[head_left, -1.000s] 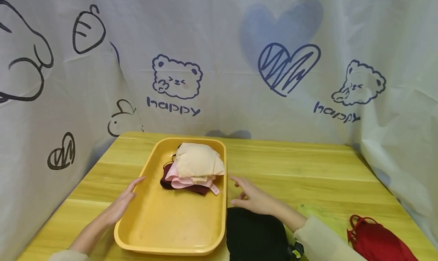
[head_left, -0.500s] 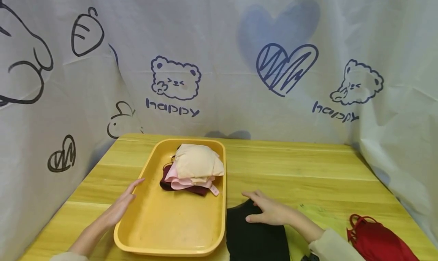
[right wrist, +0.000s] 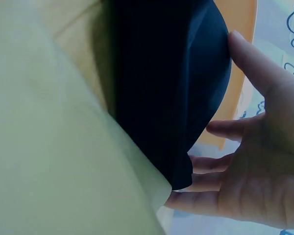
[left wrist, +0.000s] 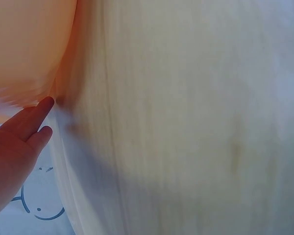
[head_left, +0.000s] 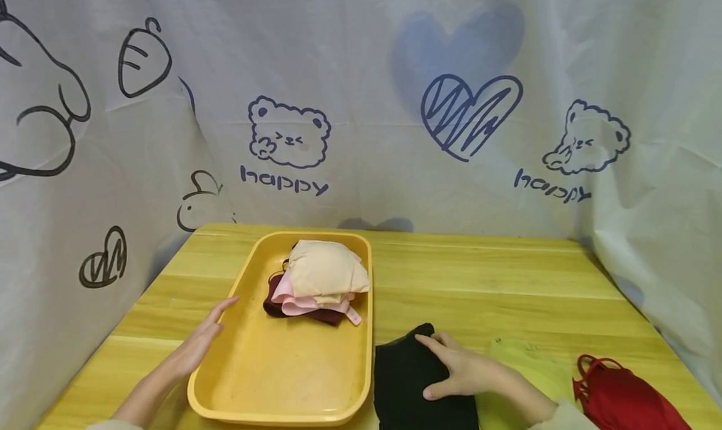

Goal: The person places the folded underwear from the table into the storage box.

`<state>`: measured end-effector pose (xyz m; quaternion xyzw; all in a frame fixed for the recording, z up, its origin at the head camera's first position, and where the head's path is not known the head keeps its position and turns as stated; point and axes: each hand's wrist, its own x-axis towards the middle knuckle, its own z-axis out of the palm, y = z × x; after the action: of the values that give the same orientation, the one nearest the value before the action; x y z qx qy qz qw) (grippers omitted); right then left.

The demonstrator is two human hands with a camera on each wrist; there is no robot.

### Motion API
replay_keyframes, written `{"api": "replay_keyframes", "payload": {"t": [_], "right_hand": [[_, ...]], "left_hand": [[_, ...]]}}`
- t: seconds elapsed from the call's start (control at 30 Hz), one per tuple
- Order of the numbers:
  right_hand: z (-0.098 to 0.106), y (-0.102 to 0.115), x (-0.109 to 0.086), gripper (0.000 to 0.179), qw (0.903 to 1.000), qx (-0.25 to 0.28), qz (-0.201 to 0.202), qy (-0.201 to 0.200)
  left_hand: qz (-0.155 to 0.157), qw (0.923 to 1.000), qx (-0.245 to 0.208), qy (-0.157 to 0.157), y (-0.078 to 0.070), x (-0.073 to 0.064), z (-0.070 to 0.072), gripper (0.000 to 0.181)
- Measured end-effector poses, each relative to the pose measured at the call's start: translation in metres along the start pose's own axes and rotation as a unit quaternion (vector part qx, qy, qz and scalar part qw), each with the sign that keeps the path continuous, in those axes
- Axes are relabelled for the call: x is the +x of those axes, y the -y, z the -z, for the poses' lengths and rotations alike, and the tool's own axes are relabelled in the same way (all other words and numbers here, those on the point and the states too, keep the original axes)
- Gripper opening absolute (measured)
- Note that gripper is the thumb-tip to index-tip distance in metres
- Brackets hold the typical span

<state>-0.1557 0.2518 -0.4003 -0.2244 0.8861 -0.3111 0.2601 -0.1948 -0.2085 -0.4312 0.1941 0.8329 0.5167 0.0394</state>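
Note:
My left hand (head_left: 194, 350) lies along the left rim of a yellow plastic tray (head_left: 293, 373), fingers extended and tips at the edge. In the left wrist view, the same hand (left wrist: 14, 147) touches the tray's outer side. Right of the tray, my right hand (head_left: 468, 367) is spread over a flat black cloth (head_left: 408, 383). From the right wrist, thumb and fingertips of that hand (right wrist: 269, 152) meet the edge of the black cloth (right wrist: 157, 83), fingers fairly straight. Inside the tray, a cream cloth bundle (head_left: 327, 267) sits on pink fabric (head_left: 293, 306) and a dark maroon cloth (head_left: 327, 318).
Pale yellow-green fabric (head_left: 536, 367) lies beside and partly under the black cloth. A red pouch (head_left: 626, 395) with cords lies at the far right. White sheeting (head_left: 383, 185) with drawings surrounds the wooden table (head_left: 479, 273).
My right hand has moved right and toward me, from beside the tray's right rim onto the black cloth. The black cloth's far corner now shows. My left hand stays at the tray rim.

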Motion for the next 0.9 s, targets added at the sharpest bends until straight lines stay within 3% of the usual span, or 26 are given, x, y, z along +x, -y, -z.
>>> {"api": "replay_keyframes", "payload": {"t": [0.3,0.4,0.57,0.63,0.73,0.9], "right_hand": [[-0.013,0.006,-0.005,0.089,0.9993,-0.032,-0.017,-0.012],[-0.024,0.007,-0.007,0.088,0.9992,-0.032,-0.025,-0.01],[-0.036,0.005,-0.007,0.086,0.9997,-0.01,-0.023,-0.008],[-0.035,0.004,-0.006,0.086,0.9998,-0.004,-0.018,-0.005],[-0.032,0.004,-0.003,0.085,0.9993,0.019,-0.031,-0.009],[-0.024,0.011,0.0,0.076,0.999,-0.008,-0.033,-0.028]], "left_hand": [[-0.015,0.9999,0.004,-0.002,0.0,0.002,0.002,0.045],[-0.013,0.9999,0.002,0.004,0.0,0.001,0.002,0.044],[-0.039,0.9992,-0.009,0.003,0.005,-0.003,-0.001,0.044],[-0.048,0.9988,-0.01,-0.001,0.006,-0.004,-0.002,0.044],[-0.037,0.9993,-0.012,-0.001,0.005,-0.003,-0.002,0.044],[-0.046,0.9986,-0.023,-0.007,0.005,-0.002,-0.003,0.044]]}}
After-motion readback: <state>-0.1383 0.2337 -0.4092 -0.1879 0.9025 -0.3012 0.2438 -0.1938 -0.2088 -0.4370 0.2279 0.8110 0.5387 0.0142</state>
